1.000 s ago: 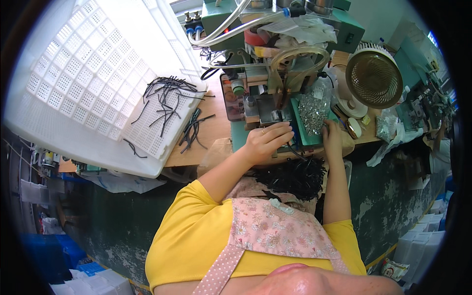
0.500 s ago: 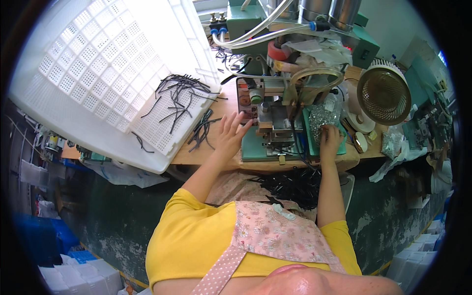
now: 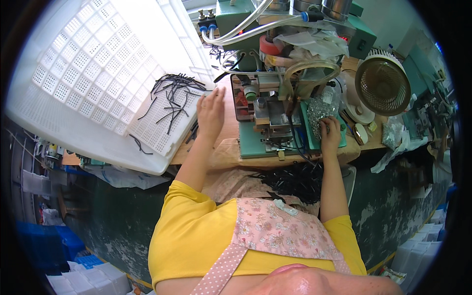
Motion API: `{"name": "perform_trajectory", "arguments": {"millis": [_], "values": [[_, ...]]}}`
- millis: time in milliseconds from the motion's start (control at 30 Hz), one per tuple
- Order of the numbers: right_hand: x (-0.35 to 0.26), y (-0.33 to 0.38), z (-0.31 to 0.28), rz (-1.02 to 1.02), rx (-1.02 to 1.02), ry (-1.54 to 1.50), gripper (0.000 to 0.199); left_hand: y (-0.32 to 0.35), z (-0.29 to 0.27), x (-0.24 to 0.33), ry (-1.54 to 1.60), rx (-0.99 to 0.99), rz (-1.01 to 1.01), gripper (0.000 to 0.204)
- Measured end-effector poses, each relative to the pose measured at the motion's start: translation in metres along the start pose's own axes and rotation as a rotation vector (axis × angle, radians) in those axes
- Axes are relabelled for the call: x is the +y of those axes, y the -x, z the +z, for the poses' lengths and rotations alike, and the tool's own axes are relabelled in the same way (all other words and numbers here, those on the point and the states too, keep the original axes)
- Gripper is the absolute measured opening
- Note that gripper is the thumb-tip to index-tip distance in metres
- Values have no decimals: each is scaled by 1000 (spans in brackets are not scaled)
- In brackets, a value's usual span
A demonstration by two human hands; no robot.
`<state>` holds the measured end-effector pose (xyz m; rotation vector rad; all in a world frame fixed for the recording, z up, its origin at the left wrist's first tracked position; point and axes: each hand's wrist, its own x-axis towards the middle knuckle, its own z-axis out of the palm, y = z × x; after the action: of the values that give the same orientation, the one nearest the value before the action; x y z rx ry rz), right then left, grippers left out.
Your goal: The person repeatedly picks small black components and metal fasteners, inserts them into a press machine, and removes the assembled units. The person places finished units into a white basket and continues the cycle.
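Observation:
My left hand (image 3: 211,114) is over the table between the white basket and the machine, its fingers stretched out and nothing visible in them. Short black strips (image 3: 172,93) lie in the basket beside it, and a few more are partly hidden behind my left wrist. My right hand (image 3: 331,134) rests at the green tray (image 3: 339,141), fingers curled down against a heap of small shiny metal parts (image 3: 317,114). What its fingertips pinch is too small to make out. Between my hands stands a small green-based press machine (image 3: 260,142) with metal blocks.
The large white perforated basket (image 3: 81,64) fills the left side. A round brown-grilled fan (image 3: 382,88) stands at the right. Clear air tubes (image 3: 241,35) cross above the machine. A heap of black strips (image 3: 295,186) lies below the table's front edge. A computer mouse-like object (image 3: 360,133) sits beside the tray.
My left hand has moved left, away from the machine's edge toward the basket, now covering the loose strips on the table. My right hand stays at the metal parts, shifted only slightly.

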<state>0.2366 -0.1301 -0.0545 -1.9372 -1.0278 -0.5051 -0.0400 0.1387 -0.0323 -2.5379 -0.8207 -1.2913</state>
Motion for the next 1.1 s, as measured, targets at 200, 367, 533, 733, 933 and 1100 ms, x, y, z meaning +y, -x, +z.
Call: {"name": "perform_trajectory", "arguments": {"millis": [200, 367, 533, 733, 933, 1100], "values": [[-10, -4, -2, 21, -25, -13, 9, 40, 2, -62, -318, -738, -130, 11], [-59, -15, -8, 200, -54, -379, 13, 52, 10, -72, -212, -438, -141, 15], [-113, -30, -18, 105, -210, -418, 14, 22, -12, -51, 385, -280, -642, 28], [-139, -30, -12, 136, -221, -499, 17, -14, -42, -30, 963, 17, -770, 24], [-134, -31, -4, 198, -215, -676, 22, -19, -62, -4, 1122, 119, -716, 41], [-79, -28, -30, 12, -108, -268, 24, -10, -73, 21, 1210, 39, -668, 31]]}}
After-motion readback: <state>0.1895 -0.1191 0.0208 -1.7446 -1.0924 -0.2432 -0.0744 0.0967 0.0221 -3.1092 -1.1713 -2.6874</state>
